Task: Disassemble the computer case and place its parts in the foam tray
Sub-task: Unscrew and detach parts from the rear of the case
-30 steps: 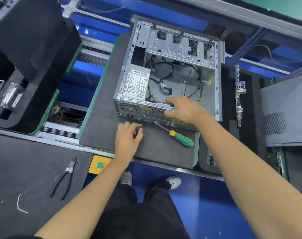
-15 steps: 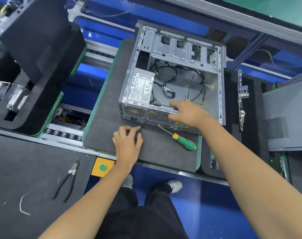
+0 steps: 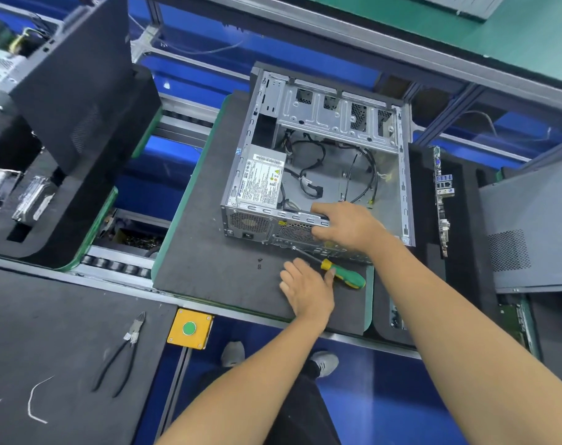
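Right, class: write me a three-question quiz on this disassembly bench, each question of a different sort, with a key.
1. True or false: the left hand is reaching for the screwdriver.
2. Which tool lies left of the yellow button box? A pliers B hammer C wrench
3. Fill in: the right hand rests on the near edge of the computer ____.

Key: 1 true; 2 A, pliers; 3 case.
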Motion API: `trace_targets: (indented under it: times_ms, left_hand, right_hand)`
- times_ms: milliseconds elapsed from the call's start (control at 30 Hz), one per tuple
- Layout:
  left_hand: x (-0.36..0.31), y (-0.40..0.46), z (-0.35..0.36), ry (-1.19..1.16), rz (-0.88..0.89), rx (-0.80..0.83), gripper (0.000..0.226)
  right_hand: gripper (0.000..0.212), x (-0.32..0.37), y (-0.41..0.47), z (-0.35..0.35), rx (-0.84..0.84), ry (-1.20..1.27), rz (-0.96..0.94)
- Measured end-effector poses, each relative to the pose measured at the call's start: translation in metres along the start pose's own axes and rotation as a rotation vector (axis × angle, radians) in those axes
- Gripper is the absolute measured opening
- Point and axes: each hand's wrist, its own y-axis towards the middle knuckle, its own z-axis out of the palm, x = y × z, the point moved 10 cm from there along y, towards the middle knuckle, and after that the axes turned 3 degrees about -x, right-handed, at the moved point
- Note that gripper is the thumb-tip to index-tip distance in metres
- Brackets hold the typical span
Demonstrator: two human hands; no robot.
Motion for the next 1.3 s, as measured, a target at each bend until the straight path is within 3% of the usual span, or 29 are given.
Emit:
trace_targets:
  times_ms: [67, 133, 233, 333, 400, 600, 767, 967, 1300]
  left_hand:
    - [-0.003, 0.002, 0.008, -0.072, -0.088, 0.068, 0.063]
    - [-0.001, 0.005, 0.013, -0.200, -0.284, 0.147, 0.065]
    - [-0.009, 0.011, 0.011, -0.273, -0.450, 0.159, 0.058]
    - [-0.017, 0.009, 0.005, -0.280, -0.430, 0.093, 0.034]
    - [-0.008, 0.007, 0.004, -0.386, -0.424, 0.036, 0.031]
    - [0.024, 0.008, -0.028, -1.059, -0.179, -0.043, 0.036]
    - [0.046, 0.021, -0.046, -0.896, 0.095, 0.081, 0.017]
    - [0.052, 0.034, -0.048, -0.910, 0.102, 0.206, 0.016]
    - [0.052, 0.045, -0.055, -0.905, 0.064, 0.230, 0.012]
  right_hand:
    - [0.033, 0.000, 0.000, 0.000, 0.006, 0.009, 0.002]
    - [0.034, -0.001, 0.001, 0.001, 0.013, 0.013, 0.023]
    - [0.036, -0.002, -0.001, 0.001, 0.017, 0.004, 0.037]
    - [0.024, -0.001, -0.003, -0.001, 0.000, 0.011, 0.034]
    - [0.024, 0.002, -0.004, -0.001, 0.007, 0.027, 0.029]
    - [0.048, 0.001, -0.004, 0.001, 0.030, 0.053, 0.029]
    - [0.052, 0.021, 0.003, -0.004, 0.070, 0.161, -0.042]
    - [0.059, 0.044, 0.025, 0.006, 0.069, 0.046, -0.052]
    - [0.075, 0.028, 0.032, 0.020, 0.185, 0.193, 0.084]
